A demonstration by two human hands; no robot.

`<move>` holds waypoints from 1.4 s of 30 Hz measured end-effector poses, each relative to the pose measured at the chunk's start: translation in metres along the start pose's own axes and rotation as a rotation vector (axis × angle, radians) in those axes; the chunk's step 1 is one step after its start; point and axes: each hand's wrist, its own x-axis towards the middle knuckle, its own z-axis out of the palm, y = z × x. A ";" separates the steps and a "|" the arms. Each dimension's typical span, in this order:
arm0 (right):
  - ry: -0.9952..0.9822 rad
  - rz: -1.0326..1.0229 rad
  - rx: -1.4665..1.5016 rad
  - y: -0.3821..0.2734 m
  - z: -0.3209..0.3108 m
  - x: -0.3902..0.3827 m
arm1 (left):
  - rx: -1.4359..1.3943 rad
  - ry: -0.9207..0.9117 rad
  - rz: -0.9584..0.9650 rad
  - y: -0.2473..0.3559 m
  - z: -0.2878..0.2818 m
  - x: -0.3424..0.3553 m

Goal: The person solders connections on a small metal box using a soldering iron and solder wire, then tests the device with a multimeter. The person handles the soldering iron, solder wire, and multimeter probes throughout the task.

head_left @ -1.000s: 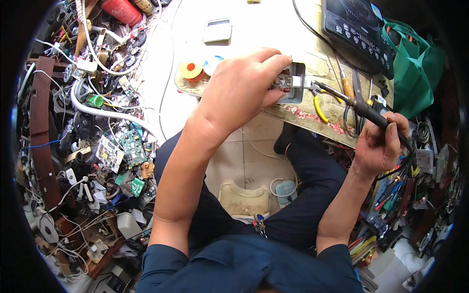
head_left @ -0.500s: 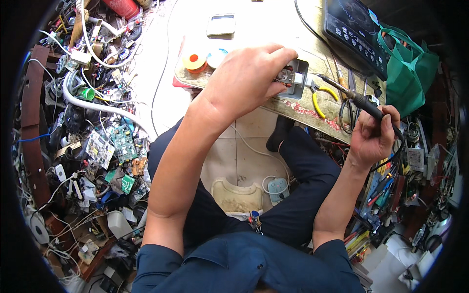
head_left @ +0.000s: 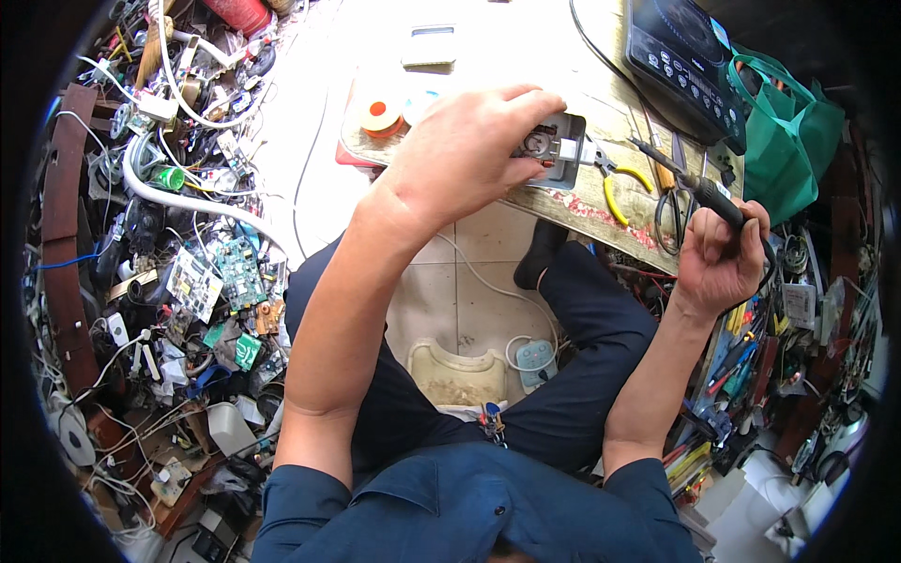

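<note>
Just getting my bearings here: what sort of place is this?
Probably an electronics repair workshop: the right hand holds a soldering iron, yellow-handled pliers lie on the worktop, and loose circuit boards are heaped at left.

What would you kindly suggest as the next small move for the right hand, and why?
I would probably ease the soldering iron left toward the grey case: the right hand holds it with its tip apart from the case, while the left hand sits at the case's other side, leaving the right side approachable.
</note>
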 end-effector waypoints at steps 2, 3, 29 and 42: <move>-0.002 0.012 0.019 0.001 -0.001 0.000 | -0.003 0.012 0.012 -0.003 0.001 -0.001; -0.010 0.011 0.012 0.001 -0.001 0.000 | -0.006 0.013 0.012 -0.003 0.001 -0.002; 0.015 -0.027 -0.199 0.005 0.001 -0.014 | 0.373 0.020 -0.645 -0.066 -0.052 -0.065; -0.007 -0.038 -0.268 0.001 0.023 -0.029 | 0.013 0.357 -0.532 -0.051 -0.062 -0.068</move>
